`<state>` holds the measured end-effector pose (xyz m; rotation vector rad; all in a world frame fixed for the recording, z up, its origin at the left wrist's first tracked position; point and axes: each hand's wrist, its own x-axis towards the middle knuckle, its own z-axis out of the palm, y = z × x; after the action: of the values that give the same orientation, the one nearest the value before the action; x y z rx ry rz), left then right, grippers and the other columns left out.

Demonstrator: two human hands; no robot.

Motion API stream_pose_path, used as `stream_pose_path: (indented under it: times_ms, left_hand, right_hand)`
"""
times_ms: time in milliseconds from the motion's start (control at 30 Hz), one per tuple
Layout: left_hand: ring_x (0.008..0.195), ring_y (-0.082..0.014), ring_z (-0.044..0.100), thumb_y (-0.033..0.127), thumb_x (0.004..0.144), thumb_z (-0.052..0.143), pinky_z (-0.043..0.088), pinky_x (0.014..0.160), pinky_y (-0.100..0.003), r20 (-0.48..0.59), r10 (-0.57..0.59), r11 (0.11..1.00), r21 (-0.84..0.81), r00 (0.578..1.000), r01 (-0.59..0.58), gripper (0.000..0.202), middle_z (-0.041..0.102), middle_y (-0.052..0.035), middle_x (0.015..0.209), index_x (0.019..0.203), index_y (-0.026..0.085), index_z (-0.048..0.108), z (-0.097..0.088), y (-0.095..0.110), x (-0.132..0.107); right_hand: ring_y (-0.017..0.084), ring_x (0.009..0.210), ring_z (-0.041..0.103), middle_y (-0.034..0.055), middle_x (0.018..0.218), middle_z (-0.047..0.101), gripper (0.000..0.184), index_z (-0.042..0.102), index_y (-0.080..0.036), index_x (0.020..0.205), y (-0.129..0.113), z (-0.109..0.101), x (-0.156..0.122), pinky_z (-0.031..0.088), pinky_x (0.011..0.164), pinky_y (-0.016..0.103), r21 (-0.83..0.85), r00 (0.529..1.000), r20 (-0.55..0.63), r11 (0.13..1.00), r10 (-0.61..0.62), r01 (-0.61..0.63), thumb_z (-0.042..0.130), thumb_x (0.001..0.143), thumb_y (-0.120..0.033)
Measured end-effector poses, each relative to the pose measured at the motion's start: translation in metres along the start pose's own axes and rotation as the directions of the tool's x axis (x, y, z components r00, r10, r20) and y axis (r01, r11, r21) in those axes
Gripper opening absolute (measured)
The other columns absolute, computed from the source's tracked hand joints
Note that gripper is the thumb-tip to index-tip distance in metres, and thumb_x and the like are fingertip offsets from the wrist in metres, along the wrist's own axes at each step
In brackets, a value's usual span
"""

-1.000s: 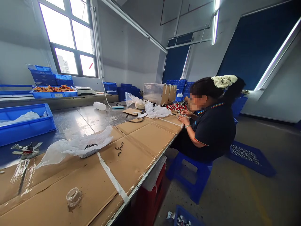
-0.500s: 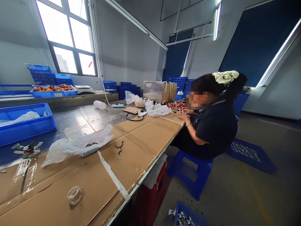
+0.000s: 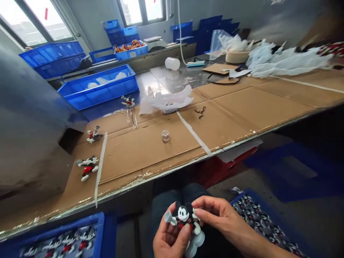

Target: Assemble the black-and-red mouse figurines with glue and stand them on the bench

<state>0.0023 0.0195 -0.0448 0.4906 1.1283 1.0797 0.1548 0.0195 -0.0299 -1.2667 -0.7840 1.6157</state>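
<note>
A black-and-white cartoon mouse figurine (image 3: 183, 214) with red shorts and a grey horn-shaped piece at one hand is held low over my lap. My left hand (image 3: 169, 238) is closed around its body, the thumb pressed across its front. With thumb and fingertips, my right hand (image 3: 219, 215) pinches the figurine's white-gloved hand on the right. Pale grey rounded base lobes show beneath the figurine. My right fingertips partly hide the spot they grip.
Mouse figurines (image 3: 88, 168) lie at the cardboard-covered table's left end. A clear cup (image 3: 166, 136), plastic wrap (image 3: 172, 98) and dark curved pieces (image 3: 200, 111) rest on the table. Blue crates of figurines stand low at left (image 3: 100, 233) and right (image 3: 268, 225).
The view has swung left and down from the co-worker at the table. Both my hands and the figurine they hold now show; neither hand was visible before.
</note>
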Motion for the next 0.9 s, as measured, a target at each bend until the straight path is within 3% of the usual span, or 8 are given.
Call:
stream_pose_path:
  times_ms: [100,300,400,500,633,733,900]
  left_hand:
    - [0.071,-0.0179,0.077,0.03,0.054,0.095,0.061,0.069,-0.024,0.053,-0.033,0.992,-0.118,0.998,0.039,0.059,0.082,-0.0111,0.085,0.105,0.015,0.071,-0.003,0.001,0.001]
    - [0.077,-0.0205,0.076,0.027,0.059,0.093,0.06,0.073,-0.026,0.126,-0.05,0.991,-0.118,0.991,0.065,0.057,0.081,-0.0087,0.085,0.112,0.021,0.072,-0.001,0.008,-0.004]
    - [0.071,-0.0173,0.076,0.025,0.06,0.092,0.059,0.071,-0.023,0.111,-0.073,0.993,-0.088,0.991,0.083,0.055,0.081,-0.0063,0.081,0.111,0.021,0.072,0.0,0.01,-0.004]
    - [0.073,-0.0178,0.076,0.023,0.059,0.093,0.06,0.073,-0.025,0.095,-0.145,0.984,-0.094,0.985,0.154,0.058,0.081,-0.0094,0.087,0.111,0.017,0.07,0.001,0.012,-0.005]
    - [0.075,-0.0175,0.075,0.023,0.059,0.092,0.06,0.075,-0.026,0.078,-0.16,0.982,-0.087,0.984,0.166,0.071,0.081,-0.0113,0.089,0.122,0.013,0.059,0.001,0.016,-0.007]
    - [0.074,-0.0162,0.075,0.024,0.062,0.091,0.059,0.075,-0.025,0.041,-0.146,0.986,-0.072,0.988,0.148,0.08,0.08,-0.0111,0.088,0.129,0.011,0.05,0.0,0.018,-0.007]
    - [0.077,-0.0151,0.075,0.024,0.064,0.09,0.058,0.073,-0.021,-0.009,-0.102,0.992,-0.082,0.995,0.1,0.074,0.08,-0.0069,0.091,0.124,0.016,0.048,0.001,0.021,-0.006]
  right_hand:
    - [0.017,0.071,0.062,0.0043,0.077,0.07,0.036,0.072,-0.015,0.085,-0.005,-0.001,-0.001,0.048,0.068,0.025,-0.025,0.999,0.021,0.999,0.025,-0.024,0.078,0.078,-0.049]
    - [0.018,0.082,0.062,0.0038,0.085,0.071,0.031,0.072,-0.016,0.092,-0.015,0.0,-0.004,0.047,0.078,0.026,-0.022,0.999,-0.013,0.999,0.038,-0.038,0.076,0.082,-0.045]
    - [0.017,0.085,0.062,0.0036,0.09,0.072,0.032,0.071,-0.017,0.096,-0.017,0.0,-0.002,0.047,0.079,0.026,-0.017,0.999,0.008,0.999,0.037,-0.037,0.078,0.081,-0.044]
    - [0.017,0.083,0.062,0.0037,0.089,0.071,0.032,0.071,-0.016,0.093,-0.018,0.0,0.0,0.047,0.078,0.025,-0.021,0.998,0.036,0.999,0.051,-0.05,0.08,0.079,-0.043]
    - [0.016,0.084,0.063,0.0028,0.09,0.071,0.034,0.07,-0.016,0.097,-0.014,0.003,-0.001,0.047,0.077,0.024,-0.014,0.999,-0.006,0.998,0.054,-0.054,0.079,0.08,-0.044]
    - [0.017,0.093,0.063,0.0026,0.096,0.07,0.037,0.068,-0.018,0.104,-0.009,0.003,-0.004,0.047,0.086,0.026,-0.024,0.998,-0.044,0.999,0.046,-0.047,0.076,0.083,-0.048]
    - [0.022,0.11,0.061,0.0084,0.114,0.067,0.049,0.059,-0.018,0.116,0.001,0.001,-0.01,0.045,0.098,0.033,-0.004,0.992,0.061,0.994,0.106,-0.106,0.075,0.083,-0.05]
